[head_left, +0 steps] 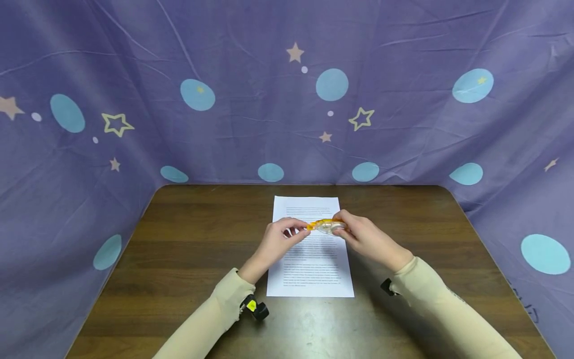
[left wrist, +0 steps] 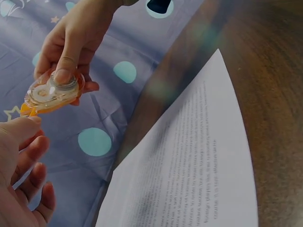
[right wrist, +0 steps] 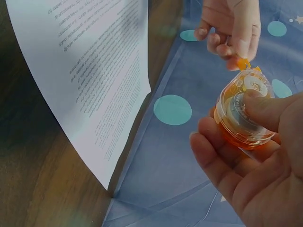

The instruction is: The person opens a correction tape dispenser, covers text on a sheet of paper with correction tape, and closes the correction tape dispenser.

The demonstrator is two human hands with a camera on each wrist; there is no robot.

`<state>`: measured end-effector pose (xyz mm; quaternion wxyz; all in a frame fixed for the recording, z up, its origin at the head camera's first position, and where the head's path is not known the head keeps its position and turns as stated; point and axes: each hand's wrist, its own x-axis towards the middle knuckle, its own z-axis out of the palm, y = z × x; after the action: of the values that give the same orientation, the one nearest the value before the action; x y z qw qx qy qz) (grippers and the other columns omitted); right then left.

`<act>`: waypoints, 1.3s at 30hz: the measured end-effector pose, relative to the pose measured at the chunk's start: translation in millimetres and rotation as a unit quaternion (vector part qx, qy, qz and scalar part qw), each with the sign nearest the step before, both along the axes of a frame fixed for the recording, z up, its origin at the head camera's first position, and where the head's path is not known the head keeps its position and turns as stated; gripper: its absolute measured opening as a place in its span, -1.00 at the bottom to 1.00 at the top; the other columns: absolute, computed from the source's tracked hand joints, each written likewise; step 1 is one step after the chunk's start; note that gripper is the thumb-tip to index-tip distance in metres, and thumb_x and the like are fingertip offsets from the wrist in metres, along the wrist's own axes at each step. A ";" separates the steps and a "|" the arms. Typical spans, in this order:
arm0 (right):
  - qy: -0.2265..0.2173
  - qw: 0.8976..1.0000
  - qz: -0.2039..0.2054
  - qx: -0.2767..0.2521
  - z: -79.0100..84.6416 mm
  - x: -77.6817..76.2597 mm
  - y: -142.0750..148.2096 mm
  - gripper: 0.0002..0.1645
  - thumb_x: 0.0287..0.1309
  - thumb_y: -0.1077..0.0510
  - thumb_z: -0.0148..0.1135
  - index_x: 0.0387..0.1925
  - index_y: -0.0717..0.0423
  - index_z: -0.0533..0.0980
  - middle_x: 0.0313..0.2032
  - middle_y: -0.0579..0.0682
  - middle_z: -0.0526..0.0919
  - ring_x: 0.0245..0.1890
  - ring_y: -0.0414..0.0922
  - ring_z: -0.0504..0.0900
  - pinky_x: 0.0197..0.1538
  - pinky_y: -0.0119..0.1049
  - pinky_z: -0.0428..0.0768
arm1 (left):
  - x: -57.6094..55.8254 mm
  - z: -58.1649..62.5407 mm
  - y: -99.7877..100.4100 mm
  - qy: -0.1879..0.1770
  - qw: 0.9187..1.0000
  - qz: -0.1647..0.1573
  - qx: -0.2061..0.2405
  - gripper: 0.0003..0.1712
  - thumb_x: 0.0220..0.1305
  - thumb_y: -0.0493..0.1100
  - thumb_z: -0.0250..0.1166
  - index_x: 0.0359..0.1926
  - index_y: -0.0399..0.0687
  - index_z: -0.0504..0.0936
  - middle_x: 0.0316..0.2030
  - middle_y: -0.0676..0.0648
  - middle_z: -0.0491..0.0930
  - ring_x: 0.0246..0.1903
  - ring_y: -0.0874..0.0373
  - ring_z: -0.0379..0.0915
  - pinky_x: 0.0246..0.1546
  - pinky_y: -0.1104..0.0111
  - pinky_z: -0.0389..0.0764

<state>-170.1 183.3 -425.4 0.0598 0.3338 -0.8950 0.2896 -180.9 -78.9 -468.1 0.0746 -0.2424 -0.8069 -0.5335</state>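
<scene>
A correction tape (head_left: 329, 227) with a clear body and an orange side is held above the printed sheet. My right hand (head_left: 367, 240) grips its round end; in the right wrist view the thumb lies on the clear face above the spool (right wrist: 239, 109), the fingers underneath. At the other end, my left hand (head_left: 279, 238) pinches the small orange cap (right wrist: 244, 64) at the tip between thumb and forefinger. The left hand's other fingers are loosely bent in the left wrist view. The printed paper (head_left: 309, 286) lies flat on the table beneath both hands.
The brown wooden table (head_left: 193, 259) reaches back to a purple curtain (head_left: 251, 114) with stars and blue dots, which also hangs along both sides. A black device with a yellow mark (head_left: 253, 305) is worn at the left wrist.
</scene>
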 end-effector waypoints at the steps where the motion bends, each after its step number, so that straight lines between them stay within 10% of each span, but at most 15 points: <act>1: -0.001 1.000 -0.001 -0.001 0.3 0.0 -0.3 -0.73 0.39 0.14 0.35 -0.01 0.13 0.49 -0.22 -0.07 0.69 -0.35 -0.23 0.56 -0.27 -0.30 0.59 | 0.1 -1.2 0.4 0.002 1.000 0.001 0.000 -0.87 0.24 -0.25 0.52 -0.18 -0.15 0.84 -0.36 -0.01 0.74 -0.44 0.29 0.49 -0.39 0.43 0.57; 19: -0.032 0.999 0.003 -0.032 1.0 1.0 -8.9 -0.74 0.39 0.18 0.34 0.01 0.09 0.47 -0.26 -0.08 0.62 -0.45 -0.28 0.50 -0.39 -0.38 0.56 | 3.3 -8.7 17.2 -0.067 0.996 -0.009 0.064 -0.89 0.34 -0.26 0.44 -0.20 -0.25 0.80 -0.28 -0.17 0.76 -0.33 0.33 0.50 -0.36 0.48 0.53; 31: -0.052 0.997 0.034 -0.054 -4.8 -12.1 -10.8 -0.74 0.40 0.08 0.37 0.05 0.01 0.61 -0.19 -0.16 0.69 -0.32 -0.26 0.56 -0.28 -0.35 0.58 | 2.1 -12.2 10.1 -0.063 0.997 -0.031 0.003 -0.86 0.37 -0.20 0.43 -0.17 -0.21 0.78 -0.29 -0.08 0.76 -0.31 0.33 0.53 -0.35 0.47 0.56; 39: -0.073 0.997 0.011 -0.027 -10.6 -49.1 -8.8 -0.74 0.44 0.10 0.31 0.07 0.07 0.59 -0.20 -0.07 0.70 -0.31 -0.20 0.59 -0.19 -0.24 0.60 | -22.9 -22.8 -23.4 -0.003 0.995 -0.001 -0.099 -0.83 0.31 -0.22 0.48 -0.15 -0.23 0.79 -0.31 0.00 0.75 -0.32 0.20 0.60 -0.29 0.35 0.63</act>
<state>-219.2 174.5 -436.1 0.0003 0.3200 -0.8853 0.3375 -203.7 -102.3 -490.9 0.0472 -0.2480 -0.8555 -0.4520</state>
